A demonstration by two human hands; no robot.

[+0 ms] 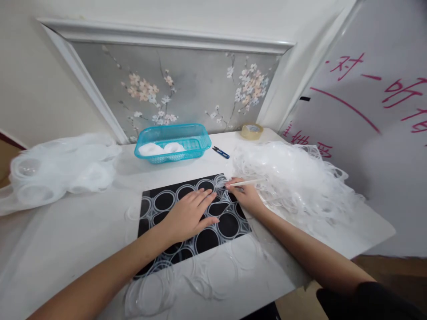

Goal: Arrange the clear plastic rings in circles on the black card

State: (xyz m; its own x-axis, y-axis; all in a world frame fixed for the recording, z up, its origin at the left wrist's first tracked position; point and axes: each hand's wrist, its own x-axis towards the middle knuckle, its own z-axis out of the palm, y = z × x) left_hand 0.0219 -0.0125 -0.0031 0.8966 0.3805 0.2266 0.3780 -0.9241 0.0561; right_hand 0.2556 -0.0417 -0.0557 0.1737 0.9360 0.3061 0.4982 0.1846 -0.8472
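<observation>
A black sheet [228, 224] lies on the white table, under translucent white material with ring outlines [163, 201]. My left hand [190, 213] rests flat on it, fingers spread, holding nothing. Near the sheet's far right corner, my right hand [245, 193] is closed around a thin white stick [248, 182]. The stick points right, and its near end is hidden by the fingers. Just left of those fingertips, a bit of the translucent material [220, 181] is bunched up. More clear rings [151, 291] spread past the sheet's near edge onto the table.
Behind the sheet stands a blue plastic basket [196, 153] with white round pieces inside. Thread snips [220, 152] and a tape roll [252, 131] lie to its right. A heap of white stringy scraps [300, 178] covers the right side; a translucent ring-patterned bundle [66, 164] sits left.
</observation>
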